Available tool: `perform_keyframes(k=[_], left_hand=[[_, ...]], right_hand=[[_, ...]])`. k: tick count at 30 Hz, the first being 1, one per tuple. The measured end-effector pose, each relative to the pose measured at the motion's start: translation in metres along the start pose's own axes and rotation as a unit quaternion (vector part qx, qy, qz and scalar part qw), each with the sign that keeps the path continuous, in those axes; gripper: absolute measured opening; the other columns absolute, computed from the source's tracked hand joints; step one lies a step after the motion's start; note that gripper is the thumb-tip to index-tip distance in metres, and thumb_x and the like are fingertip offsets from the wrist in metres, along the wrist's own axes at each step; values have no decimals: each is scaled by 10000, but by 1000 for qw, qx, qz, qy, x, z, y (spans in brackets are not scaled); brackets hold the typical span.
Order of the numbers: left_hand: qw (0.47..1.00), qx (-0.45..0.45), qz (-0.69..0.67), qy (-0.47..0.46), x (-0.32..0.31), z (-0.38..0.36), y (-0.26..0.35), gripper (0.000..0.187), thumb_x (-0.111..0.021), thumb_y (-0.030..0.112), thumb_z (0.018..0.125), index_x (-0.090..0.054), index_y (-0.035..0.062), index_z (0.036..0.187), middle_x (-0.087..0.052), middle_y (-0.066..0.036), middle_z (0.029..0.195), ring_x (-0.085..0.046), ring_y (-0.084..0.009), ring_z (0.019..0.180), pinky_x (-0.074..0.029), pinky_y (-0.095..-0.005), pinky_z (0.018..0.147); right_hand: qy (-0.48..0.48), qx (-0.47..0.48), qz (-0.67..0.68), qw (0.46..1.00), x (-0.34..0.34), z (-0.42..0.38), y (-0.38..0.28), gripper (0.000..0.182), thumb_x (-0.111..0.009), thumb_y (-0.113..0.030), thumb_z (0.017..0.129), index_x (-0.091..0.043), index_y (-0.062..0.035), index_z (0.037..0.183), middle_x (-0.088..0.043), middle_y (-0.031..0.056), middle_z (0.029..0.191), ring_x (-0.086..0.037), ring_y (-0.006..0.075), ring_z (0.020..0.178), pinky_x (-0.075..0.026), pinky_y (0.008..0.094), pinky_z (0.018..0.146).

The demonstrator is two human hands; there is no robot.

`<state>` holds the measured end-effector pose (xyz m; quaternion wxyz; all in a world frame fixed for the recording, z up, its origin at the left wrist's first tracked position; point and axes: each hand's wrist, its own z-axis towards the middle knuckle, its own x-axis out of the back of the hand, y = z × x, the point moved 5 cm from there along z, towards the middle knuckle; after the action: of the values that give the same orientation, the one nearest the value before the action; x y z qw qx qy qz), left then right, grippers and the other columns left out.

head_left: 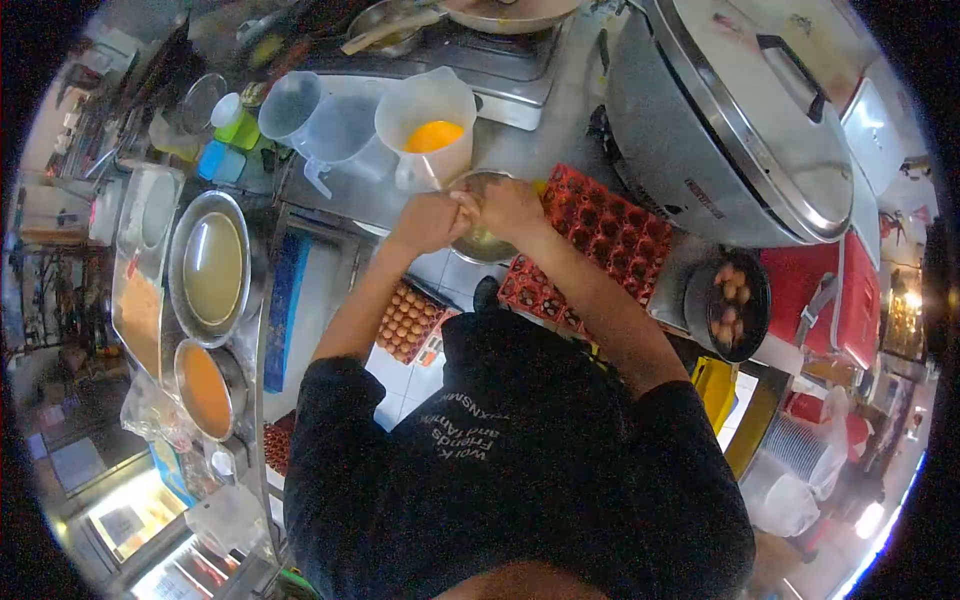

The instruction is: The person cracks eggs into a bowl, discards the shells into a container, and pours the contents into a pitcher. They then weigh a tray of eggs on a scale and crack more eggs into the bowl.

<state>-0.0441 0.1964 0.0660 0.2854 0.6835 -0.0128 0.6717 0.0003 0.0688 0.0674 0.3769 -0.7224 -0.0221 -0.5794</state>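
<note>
My left hand (432,222) and my right hand (508,210) meet over a metal bowl (483,246), fingers closed and pressed together. What they hold, if anything, is too small to make out. Just beyond them stands a translucent measuring jug (425,100) with orange-yellow liquid in it. Beside the bowl, on the right, lie red egg trays (610,235) with mostly vacant cups and some shells in the nearer part.
Two clear jugs (345,128) stand left of the yellow one. A large steel cooker (690,130) fills the upper right, with a black pot of eggs (730,305) below. Metal bowls (240,285) line the left counter. Brown eggs (405,325) sit low down.
</note>
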Motion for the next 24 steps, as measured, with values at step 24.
perform_keyframes(k=[24], left_hand=[[867,-65,-467,-162,-109,37,303,904,-778,204,788,-186,120,1467,-391,-144,1420,-387,-255,1324,-287,-427,1105]], right_hand=[[293,-227,222,902,77,-385,104,652,-736,-182,825,-391,-12,1352,-515,172,1233,-518,315,1155,-422,388,988]])
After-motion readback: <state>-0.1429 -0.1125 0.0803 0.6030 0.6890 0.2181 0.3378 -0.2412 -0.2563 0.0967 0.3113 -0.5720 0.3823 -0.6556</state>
